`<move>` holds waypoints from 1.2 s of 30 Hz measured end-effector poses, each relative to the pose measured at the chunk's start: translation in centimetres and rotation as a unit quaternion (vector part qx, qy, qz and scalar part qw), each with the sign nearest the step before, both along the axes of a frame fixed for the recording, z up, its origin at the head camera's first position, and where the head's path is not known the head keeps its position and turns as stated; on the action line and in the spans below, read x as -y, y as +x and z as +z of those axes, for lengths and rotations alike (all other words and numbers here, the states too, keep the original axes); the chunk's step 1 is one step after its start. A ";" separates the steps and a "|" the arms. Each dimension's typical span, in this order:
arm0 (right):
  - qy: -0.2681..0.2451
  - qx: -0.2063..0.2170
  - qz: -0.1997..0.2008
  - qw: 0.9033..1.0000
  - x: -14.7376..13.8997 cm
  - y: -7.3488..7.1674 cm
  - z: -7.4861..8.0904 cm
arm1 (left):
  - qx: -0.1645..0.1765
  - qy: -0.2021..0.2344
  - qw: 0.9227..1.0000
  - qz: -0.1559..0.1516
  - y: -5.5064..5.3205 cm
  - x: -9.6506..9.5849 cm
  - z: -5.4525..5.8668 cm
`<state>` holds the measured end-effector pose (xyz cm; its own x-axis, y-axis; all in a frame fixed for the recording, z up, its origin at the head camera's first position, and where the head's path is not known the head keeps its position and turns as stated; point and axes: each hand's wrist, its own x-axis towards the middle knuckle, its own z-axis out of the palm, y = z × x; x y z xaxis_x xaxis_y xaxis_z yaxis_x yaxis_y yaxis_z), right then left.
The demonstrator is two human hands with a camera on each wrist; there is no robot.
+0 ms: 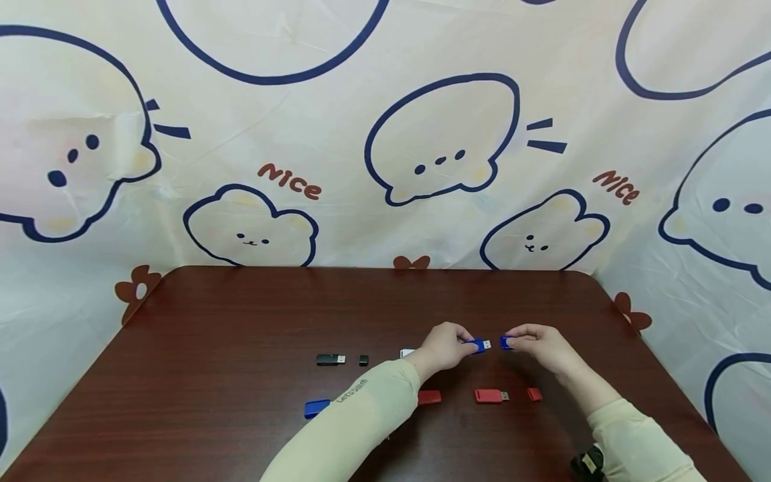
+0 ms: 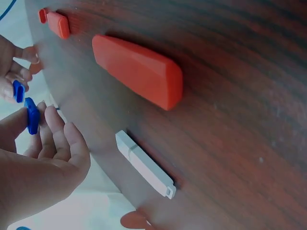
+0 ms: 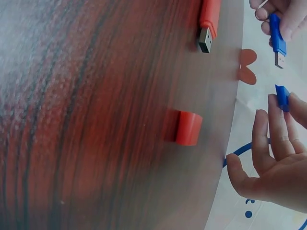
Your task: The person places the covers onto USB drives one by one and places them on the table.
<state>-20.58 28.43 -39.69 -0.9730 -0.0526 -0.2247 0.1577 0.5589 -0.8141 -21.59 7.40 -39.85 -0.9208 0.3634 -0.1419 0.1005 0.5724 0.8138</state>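
Between thumb and fingers, my left hand [image 1: 447,345] pinches a blue USB stick [image 1: 480,345], its metal plug bare and pointing right. Just across a small gap, my right hand [image 1: 543,345] pinches the blue cap [image 1: 506,343] by thumb and fingertips. The right wrist view shows the blue stick [image 3: 277,36] and the blue cap [image 3: 282,98] apart, the plug facing the cap. Nearer to me lie a red USB stick [image 1: 489,396] with its plug bare and its loose red cap [image 1: 534,394].
A black USB stick [image 1: 330,359] and its small black cap [image 1: 364,360] lie at the left. Another blue stick [image 1: 316,408] and another red stick [image 1: 430,397] are partly behind the left sleeve. A white USB stick [image 2: 146,165] lies close by the left hand.
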 end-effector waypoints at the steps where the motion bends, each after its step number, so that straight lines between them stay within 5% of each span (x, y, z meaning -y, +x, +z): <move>1: -0.002 -0.001 -0.003 1.000 0.1 0.0 0.0 | 0.004 0.004 1.000 0.001 0.1 -0.1 0.0; 9: -0.006 0.002 -0.001 1.000 0.3 0.3 0.1 | 0.024 0.024 0.999 -0.005 0.5 -0.3 0.3; 36: -0.036 0.004 0.021 0.999 1.6 0.5 0.1 | 0.015 0.020 1.000 -0.007 0.6 -0.9 -0.1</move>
<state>-20.05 26.87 -39.63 -0.9677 -0.1102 -0.2266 0.1419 0.5046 -0.8516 -21.00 8.32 -39.94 -0.9110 0.3822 -0.1549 0.0833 0.5384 0.8385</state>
